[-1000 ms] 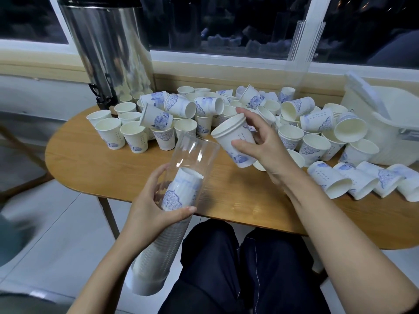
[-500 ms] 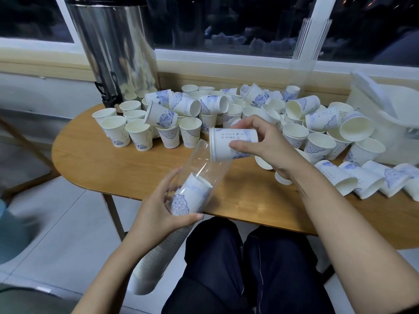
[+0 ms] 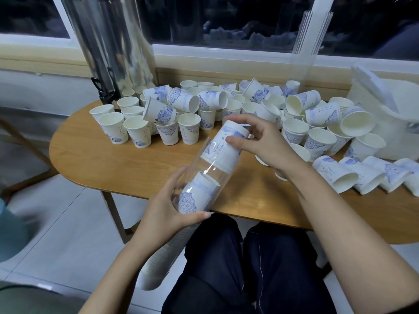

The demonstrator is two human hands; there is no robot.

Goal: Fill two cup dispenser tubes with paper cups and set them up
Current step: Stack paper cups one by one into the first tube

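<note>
Filling looks partway: left hand (image 3: 165, 215) wraps the near tube (image 3: 205, 171), part stacked, right hand (image 3: 263, 141) pinches a cup (image 3: 223, 147) half into its mouth, dozens of cups (image 3: 322, 139) crowd the table (image 3: 113, 159), and 1 empty tube (image 3: 302, 64) stands far right.

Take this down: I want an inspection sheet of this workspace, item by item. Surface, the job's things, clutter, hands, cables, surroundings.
Surface: wooden table with a rounded end, bare along its near edge.
Job's things: clear tube, tilted, with stacked cups inside; paper cup rim-first, partly in the tube's mouth; second clear tube upright by the window.
Clutter: loose cups across the back of the table, some upright, some toppled, several lying on their sides at right.
Grippers: left hand grips the clear tube; right hand pinches the paper cup near its base.
Cables: nothing seen.
Surroundings: metal urn rear left, white bin at right, dark window, tiled floor.
</note>
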